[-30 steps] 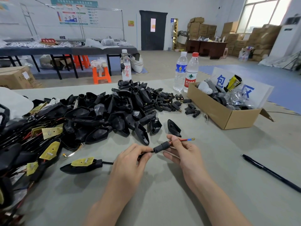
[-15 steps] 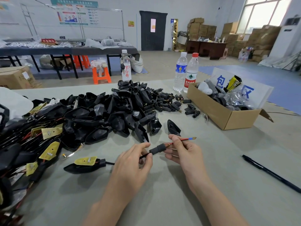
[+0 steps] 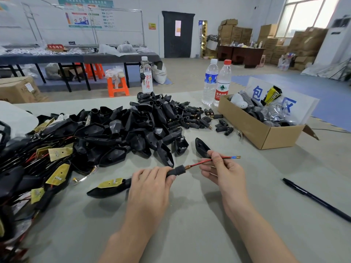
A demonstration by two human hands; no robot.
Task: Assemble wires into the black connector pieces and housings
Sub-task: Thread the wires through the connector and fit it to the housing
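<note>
My left hand grips a small black connector piece whose brass threaded tip points right. A red and black wire pair runs out of that tip. My right hand pinches the wires between thumb and forefinger, and their blue-sleeved metal ends stick out past it. A black housing with a yellow circuit board lies on the table just left of my left hand. A big heap of black housings sits beyond it.
Loose black connector pieces lie behind the heap. A cardboard box of parts stands at the right, with two water bottles behind it. A black pen lies at the right. Wired housings are piled at the left.
The connector has slid left along the wires toward the housing. More red wire now shows between my hands. The housing has moved nearer to my left hand.
</note>
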